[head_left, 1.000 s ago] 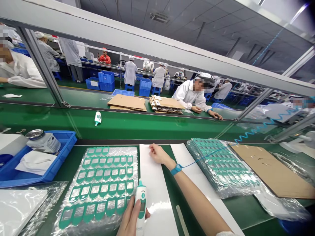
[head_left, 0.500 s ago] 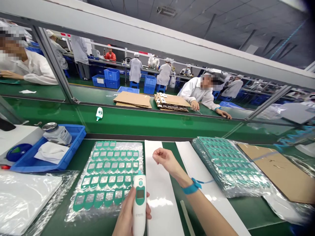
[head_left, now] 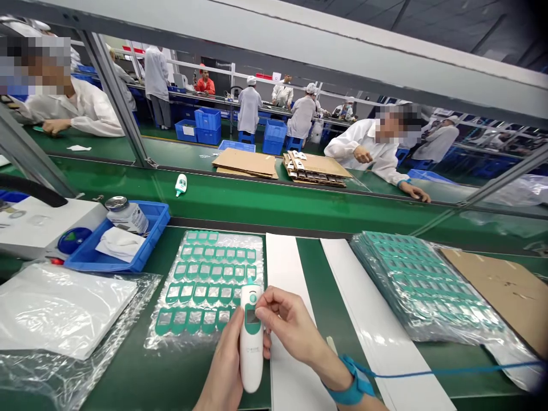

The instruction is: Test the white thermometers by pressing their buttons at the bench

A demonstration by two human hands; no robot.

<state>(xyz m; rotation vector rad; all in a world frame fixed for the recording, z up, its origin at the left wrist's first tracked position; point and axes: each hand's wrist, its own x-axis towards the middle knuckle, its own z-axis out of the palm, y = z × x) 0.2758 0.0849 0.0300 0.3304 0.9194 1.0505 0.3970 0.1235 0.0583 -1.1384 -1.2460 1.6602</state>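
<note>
My left hand grips a white and teal handheld thermometer upright near the bottom centre. My right hand, with a blue wrist strap, has its fingertips pinched against the thermometer's teal front near the small screen. Just beyond the thermometer lies a clear sheet of teal label stickers on the green table. A white backing strip runs under my right hand, with a second strip to its right.
A stack of sticker sheets in plastic and cardboard lie right. A blue tray with a tin and cloth sits left, clear bags nearer. Another thermometer rides the green conveyor. Co-workers in white sit opposite.
My right hand came back from the far end of the white strip and now pinches the thermometer's front. The left hand raised the thermometer slightly. The view tilted downward.
</note>
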